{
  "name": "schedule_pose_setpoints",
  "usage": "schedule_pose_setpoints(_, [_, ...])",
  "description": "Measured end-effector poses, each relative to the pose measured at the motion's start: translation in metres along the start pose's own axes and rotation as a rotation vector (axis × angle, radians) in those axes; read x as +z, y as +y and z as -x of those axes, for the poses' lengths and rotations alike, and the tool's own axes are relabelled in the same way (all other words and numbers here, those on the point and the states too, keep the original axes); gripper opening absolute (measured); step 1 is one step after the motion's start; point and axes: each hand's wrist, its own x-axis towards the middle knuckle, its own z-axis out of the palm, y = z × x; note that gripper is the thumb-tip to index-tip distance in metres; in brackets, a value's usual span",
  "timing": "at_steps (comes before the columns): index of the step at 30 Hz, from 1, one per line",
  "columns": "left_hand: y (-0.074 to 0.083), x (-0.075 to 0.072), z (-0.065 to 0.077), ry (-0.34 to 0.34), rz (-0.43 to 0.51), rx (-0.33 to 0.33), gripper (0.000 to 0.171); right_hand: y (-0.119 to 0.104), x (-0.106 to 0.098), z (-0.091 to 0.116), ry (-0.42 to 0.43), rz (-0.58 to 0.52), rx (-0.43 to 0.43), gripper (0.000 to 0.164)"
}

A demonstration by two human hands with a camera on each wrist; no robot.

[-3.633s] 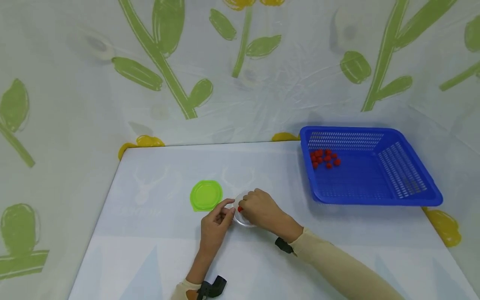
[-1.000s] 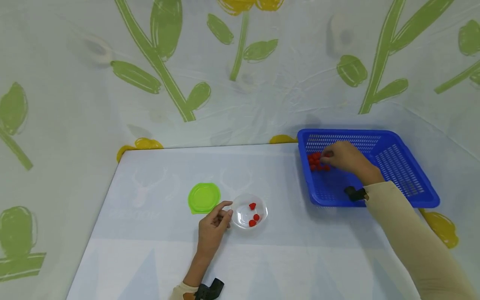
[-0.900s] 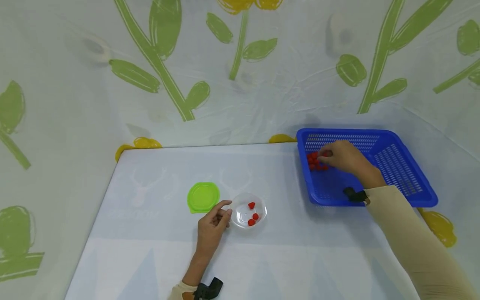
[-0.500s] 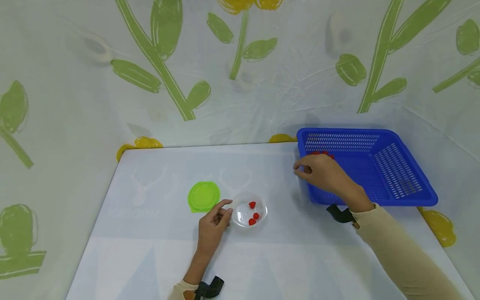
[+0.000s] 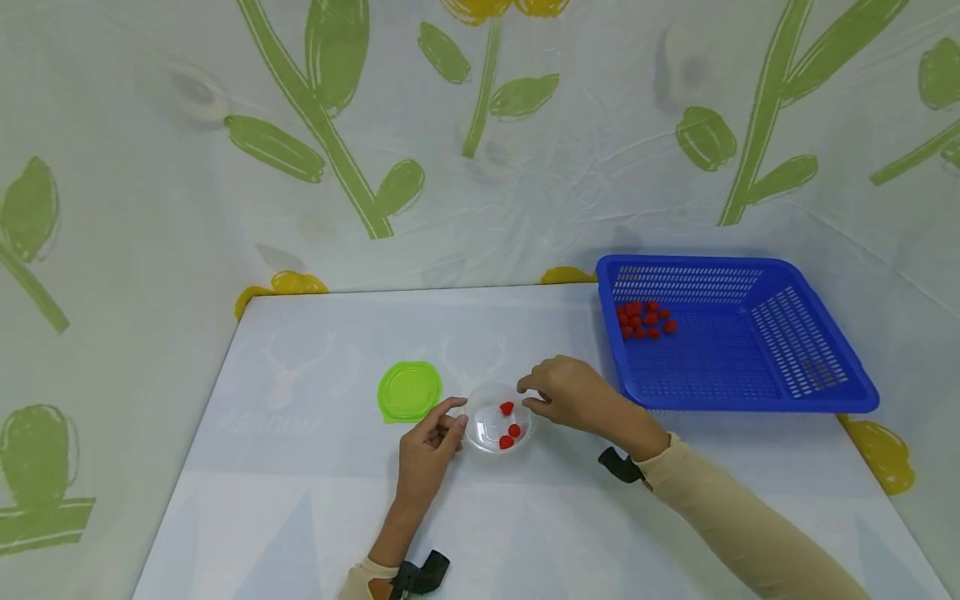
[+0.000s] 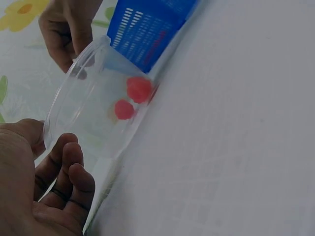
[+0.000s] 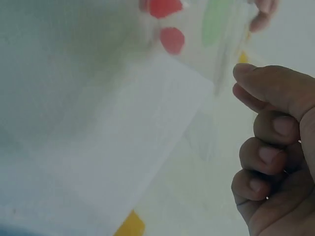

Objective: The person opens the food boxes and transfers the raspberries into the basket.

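A clear plastic bowl (image 5: 486, 427) stands on the table with 3 small red pieces (image 5: 514, 431) inside. Two of these pieces (image 6: 139, 89) look rounded and slightly bumpy in the left wrist view. My left hand (image 5: 426, 458) pinches the bowl's left rim between thumb and forefinger. At the opposite rim is my right hand (image 5: 573, 396), its thumb and forefinger tips close together and the other fingers curled, as the right wrist view shows. Whether something small is hidden between those fingertips, I cannot tell. A bright green lid (image 5: 409, 392) lies just behind and left of the bowl.
A blue perforated basket (image 5: 720, 358) sits at the table's back right. Several more red pieces (image 5: 651, 319) are gathered at its left end. The white table (image 5: 315, 517) meets a leaf-patterned sheet (image 5: 570, 200) at its back edge.
My right hand has come out of the blue basket and moved left and nearer, to the bowl's right rim. My left hand has stayed at the bowl, whose 3 red pieces look unmoved since a second ago.
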Motion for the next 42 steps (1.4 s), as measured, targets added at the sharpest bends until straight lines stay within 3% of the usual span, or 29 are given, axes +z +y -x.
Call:
schedule_pose_setpoints(4, [-0.013,0.000,0.000,-0.008,0.003,0.007,0.027,-0.007,0.015,-0.009,-0.040,0.109,-0.053,0.020])
schedule_pose_setpoints(12, [-0.016,-0.001,-0.001,-0.021,0.010,0.054,0.026,-0.023,0.032,-0.025,-0.089,0.451,-0.160,0.018])
schedule_pose_setpoints(18, [-0.015,0.000,-0.002,-0.014,0.011,0.053,0.026,-0.025,0.037,-0.028,-0.076,0.544,-0.172,0.021])
schedule_pose_setpoints(22, [-0.011,0.000,-0.003,-0.002,0.002,0.047,0.026,-0.023,0.035,-0.030,-0.089,0.498,-0.172,0.019])
schedule_pose_setpoints(26, [0.010,-0.002,-0.001,-0.009,0.016,0.032,0.025,-0.020,0.026,-0.029,-0.106,0.312,-0.094,0.011])
schedule_pose_setpoints(29, [0.021,-0.002,-0.001,-0.016,0.026,0.027,0.025,-0.014,0.016,-0.024,-0.066,0.156,-0.045,0.009])
schedule_pose_setpoints(33, [0.020,-0.002,-0.001,-0.006,0.015,0.031,0.025,-0.007,0.003,-0.013,-0.014,0.053,0.008,0.012])
schedule_pose_setpoints(37, [0.021,-0.002,-0.001,-0.003,0.018,0.023,0.024,-0.002,-0.015,0.000,0.012,-0.015,0.117,0.014])
schedule_pose_setpoints(42, [0.022,-0.003,0.000,-0.015,0.025,0.019,0.025,0.015,-0.038,0.020,0.132,-0.067,0.185,0.012])
